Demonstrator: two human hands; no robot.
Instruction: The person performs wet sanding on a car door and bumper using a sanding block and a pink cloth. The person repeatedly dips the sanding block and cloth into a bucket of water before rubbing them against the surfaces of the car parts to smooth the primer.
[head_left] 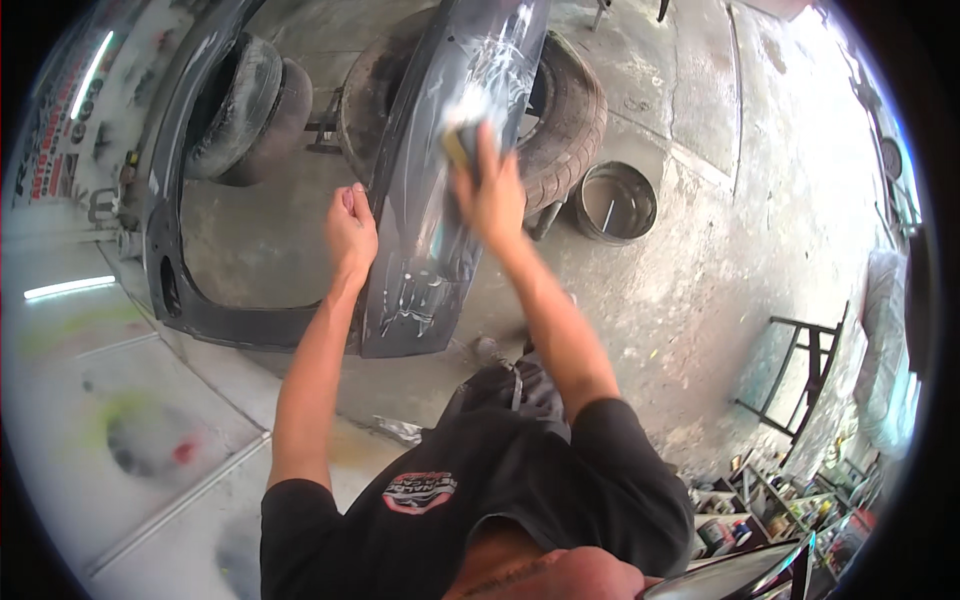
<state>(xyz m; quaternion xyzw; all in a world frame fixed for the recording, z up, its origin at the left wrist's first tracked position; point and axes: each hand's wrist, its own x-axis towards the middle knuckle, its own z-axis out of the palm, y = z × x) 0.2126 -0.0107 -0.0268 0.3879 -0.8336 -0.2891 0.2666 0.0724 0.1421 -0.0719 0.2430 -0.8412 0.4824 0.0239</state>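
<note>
A grey car door (412,235) lies before me, its outer panel streaked with white, wet-looking smears. My right hand (494,205) is on the panel, fingers closed over a yellow-and-dark sanding block (461,150) pressed against the surface. The hand and block are slightly blurred. My left hand (352,238) is closed in a fist at the panel's left edge, beside the window opening. Its curled fingers hide whatever may be in them. The door's window frame (160,240) curves away to the left.
Tyres (580,110) stand under and behind the door. Right of them, a dark round bucket (616,204) holds murky liquid. A black metal frame (800,375) rests on the floor at right, near cluttered cans and bottles (725,535). A paint-spotted white surface (180,420) lies at left.
</note>
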